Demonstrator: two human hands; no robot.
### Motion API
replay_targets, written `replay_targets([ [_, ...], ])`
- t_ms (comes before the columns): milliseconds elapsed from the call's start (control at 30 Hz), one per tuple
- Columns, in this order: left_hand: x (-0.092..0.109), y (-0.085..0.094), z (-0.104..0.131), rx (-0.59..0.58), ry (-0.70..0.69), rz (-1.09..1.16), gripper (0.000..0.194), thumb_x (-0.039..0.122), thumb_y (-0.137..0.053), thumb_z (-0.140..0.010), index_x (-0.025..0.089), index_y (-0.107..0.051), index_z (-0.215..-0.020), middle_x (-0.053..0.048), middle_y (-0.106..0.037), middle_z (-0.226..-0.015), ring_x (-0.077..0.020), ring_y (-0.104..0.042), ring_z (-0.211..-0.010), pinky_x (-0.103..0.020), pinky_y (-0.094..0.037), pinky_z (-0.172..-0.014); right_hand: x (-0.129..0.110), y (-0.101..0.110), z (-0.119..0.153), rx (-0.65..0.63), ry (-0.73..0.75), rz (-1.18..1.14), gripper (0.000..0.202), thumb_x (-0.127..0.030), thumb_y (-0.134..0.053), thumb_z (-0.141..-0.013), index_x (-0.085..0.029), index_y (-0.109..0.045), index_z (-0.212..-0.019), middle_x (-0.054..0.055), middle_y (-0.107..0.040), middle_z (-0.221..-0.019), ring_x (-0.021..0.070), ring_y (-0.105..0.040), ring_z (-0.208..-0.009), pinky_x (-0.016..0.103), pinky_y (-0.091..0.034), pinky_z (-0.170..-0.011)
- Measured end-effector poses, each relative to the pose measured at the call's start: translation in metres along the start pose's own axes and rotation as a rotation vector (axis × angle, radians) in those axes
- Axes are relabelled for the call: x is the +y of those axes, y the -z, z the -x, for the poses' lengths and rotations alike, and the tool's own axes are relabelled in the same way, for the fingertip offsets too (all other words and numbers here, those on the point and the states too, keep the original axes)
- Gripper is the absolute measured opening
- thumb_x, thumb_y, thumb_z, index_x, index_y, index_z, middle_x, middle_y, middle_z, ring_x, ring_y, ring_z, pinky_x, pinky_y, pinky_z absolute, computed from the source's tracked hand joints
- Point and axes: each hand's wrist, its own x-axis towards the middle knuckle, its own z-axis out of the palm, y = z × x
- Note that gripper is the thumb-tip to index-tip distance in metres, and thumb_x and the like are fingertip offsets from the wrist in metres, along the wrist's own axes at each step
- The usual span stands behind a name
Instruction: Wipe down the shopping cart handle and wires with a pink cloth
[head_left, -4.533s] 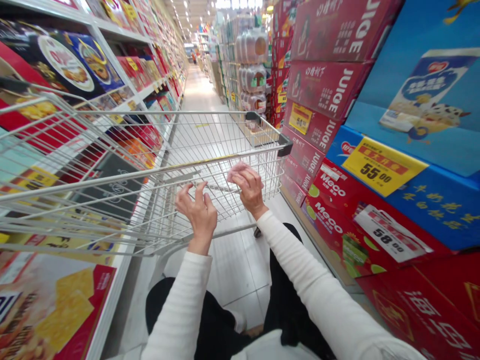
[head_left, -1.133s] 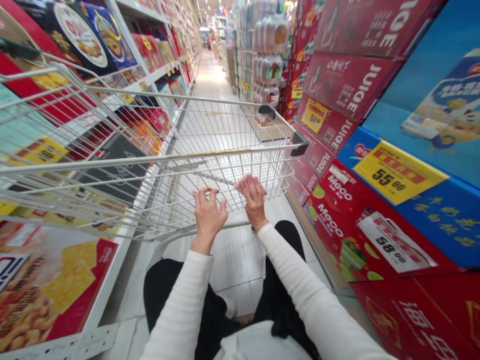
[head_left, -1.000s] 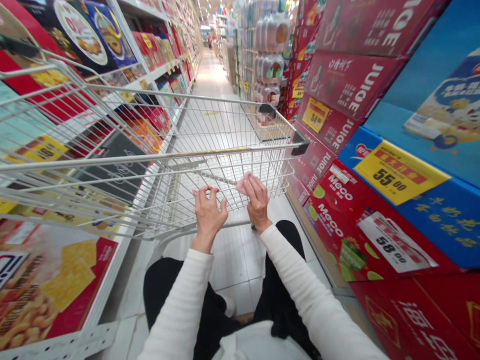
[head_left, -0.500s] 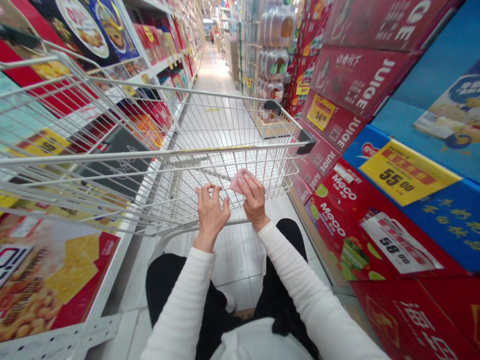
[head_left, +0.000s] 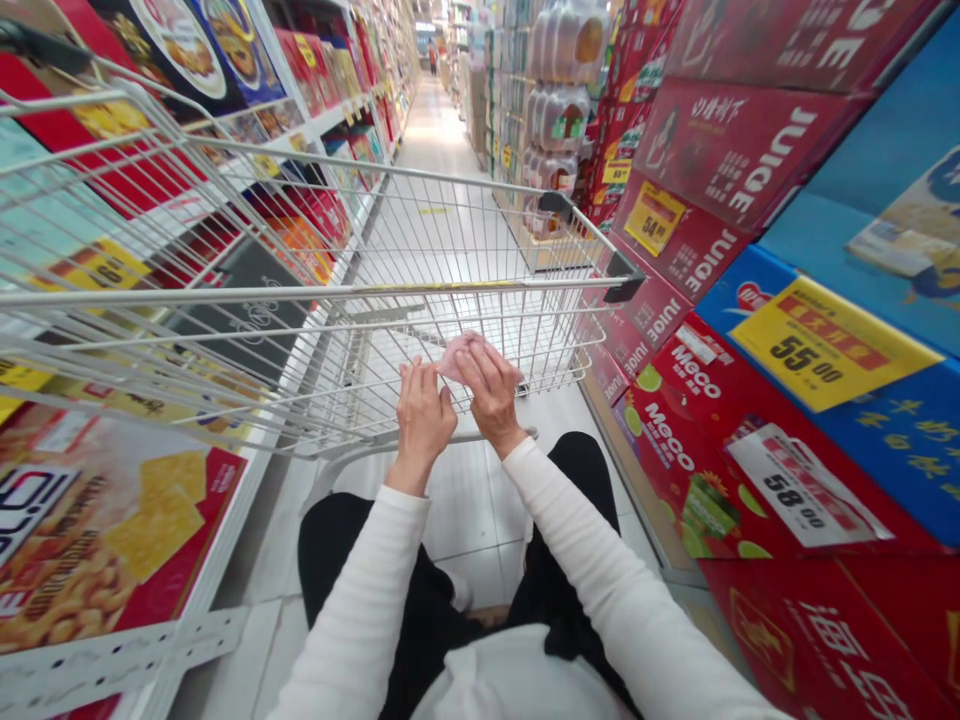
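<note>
A wire shopping cart (head_left: pixel 360 292) stands sideways in front of my bent knees. My right hand (head_left: pixel 491 395) presses a crumpled pale pink cloth (head_left: pixel 459 352) against the wires of the cart's side, its fingers bunched over it. Just to the left, my left hand (head_left: pixel 424 415) has its fingers curled together over a wire of the same side, close to the cloth's left edge. The fingertips of both hands are partly hidden behind the wires and the cloth.
Shelves with boxed snacks (head_left: pixel 150 510) line the left side. Stacked red drink cartons (head_left: pixel 667 440) and a blue carton (head_left: pixel 862 400) with price tags rise close on the right. Shrink-wrapped bottles (head_left: pixel 559 120) stand farther along the tiled aisle (head_left: pixel 439 130). A distant person is visible.
My right hand and the cloth have shifted left, toward my left hand. The left hand's fingers have drawn closer together. The view has tilted slightly.
</note>
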Motion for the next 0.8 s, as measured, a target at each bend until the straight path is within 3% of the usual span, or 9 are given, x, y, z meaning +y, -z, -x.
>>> replay_targets([
  [67,-0.001,0.003,0.0,0.015,0.071,0.032,0.04,0.019,-0.042,-0.092,0.012,-0.051,-0.13,-0.021,-0.066,-0.13,-0.0331,-0.059,-0.133,-0.054,-0.045,-0.116,-0.006,-0.01,-0.006,-0.072,-0.016,0.043,0.053,-0.021,-0.044,-0.106,-0.034,-0.043,-0.158,0.004,-0.051,-0.162,0.0228,-0.033,-0.16,0.048,-0.032,-0.132],
  [167,-0.001,0.008,-0.001,0.003,0.147,0.062,0.039,0.015,-0.041,-0.089,0.016,-0.05,-0.127,-0.016,-0.069,-0.12,-0.0296,-0.068,-0.117,-0.047,-0.054,-0.103,-0.007,-0.023,0.001,-0.144,-0.044,0.118,0.05,-0.025,-0.046,-0.106,-0.037,-0.048,-0.155,0.004,-0.05,-0.162,0.0252,-0.032,-0.16,0.056,-0.022,-0.134],
  [333,-0.002,0.013,-0.004,-0.025,0.135,0.07,0.044,0.009,-0.042,-0.082,0.018,-0.049,-0.124,-0.012,-0.069,-0.118,-0.027,-0.068,-0.115,-0.042,-0.055,-0.099,-0.002,-0.029,0.033,-0.126,-0.043,0.129,0.048,-0.019,-0.047,-0.105,-0.034,-0.055,-0.15,0.005,-0.059,-0.154,0.0228,-0.041,-0.153,0.045,-0.035,-0.129],
  [467,-0.003,0.012,-0.005,-0.021,0.139,0.061,0.044,0.009,-0.044,-0.079,0.019,-0.051,-0.121,-0.011,-0.068,-0.114,-0.0273,-0.068,-0.112,-0.042,-0.055,-0.096,0.002,-0.029,0.033,-0.178,-0.012,0.09,0.044,-0.023,-0.048,-0.106,-0.029,-0.059,-0.148,0.008,-0.058,-0.155,0.0213,-0.045,-0.149,0.04,-0.036,-0.127],
  [567,-0.003,0.013,-0.005,-0.017,0.13,0.068,0.041,0.009,-0.044,-0.079,0.02,-0.051,-0.118,-0.011,-0.068,-0.113,-0.0268,-0.068,-0.112,-0.042,-0.054,-0.097,0.021,-0.018,0.032,-0.235,0.076,0.075,0.043,-0.022,-0.049,-0.106,-0.03,-0.059,-0.147,0.006,-0.061,-0.153,0.0177,-0.051,-0.142,0.036,-0.038,-0.124],
  [667,-0.002,0.014,-0.004,-0.023,0.114,0.085,0.043,0.008,-0.044,-0.079,0.02,-0.05,-0.119,-0.011,-0.068,-0.118,-0.0264,-0.067,-0.116,-0.042,-0.053,-0.1,0.06,0.007,0.039,-0.082,0.086,0.12,0.042,-0.018,-0.05,-0.105,-0.031,-0.062,-0.143,0.007,-0.068,-0.143,0.0172,-0.057,-0.134,0.036,-0.047,-0.113],
  [800,0.001,0.013,-0.002,-0.019,0.108,0.089,0.045,0.009,-0.046,-0.079,0.02,-0.051,-0.122,-0.011,-0.068,-0.118,-0.0287,-0.064,-0.122,-0.047,-0.051,-0.109,0.103,0.031,0.048,0.286,-0.153,0.239,0.047,-0.012,-0.036,-0.107,-0.025,-0.06,-0.145,0.016,-0.065,-0.143,0.0213,-0.056,-0.137,0.046,-0.048,-0.111],
])
